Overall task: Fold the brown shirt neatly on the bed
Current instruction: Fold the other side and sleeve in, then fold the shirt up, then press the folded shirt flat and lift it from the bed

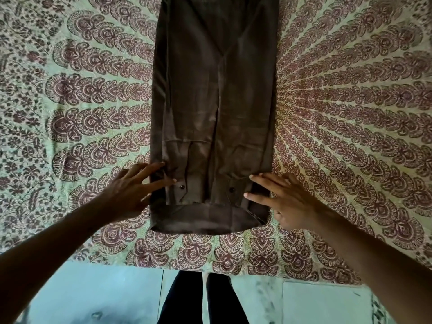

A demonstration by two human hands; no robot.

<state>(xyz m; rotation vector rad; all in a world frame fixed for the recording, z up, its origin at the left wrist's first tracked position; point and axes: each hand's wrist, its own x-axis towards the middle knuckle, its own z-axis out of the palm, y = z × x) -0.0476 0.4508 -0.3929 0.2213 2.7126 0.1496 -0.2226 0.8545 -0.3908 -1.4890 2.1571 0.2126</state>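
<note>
Head view: long brown cotton shirt [215,108] lengthwise on paisley-printed bed [350,113], left hand [131,190] and right hand [287,202] flat, released grip, pressing near edges; risk: unpinched layers sliding, skewing fold.

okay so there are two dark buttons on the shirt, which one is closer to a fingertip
The left button: a fingertip of the left hand nearly touches it. The right button sits clearly apart from the right hand.

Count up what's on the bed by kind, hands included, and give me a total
Brown shirt: 1
Dark buttons on the shirt: 2
Hands, left hand and right hand: 2
Patterned bedsheet: 1
Total: 6
</note>
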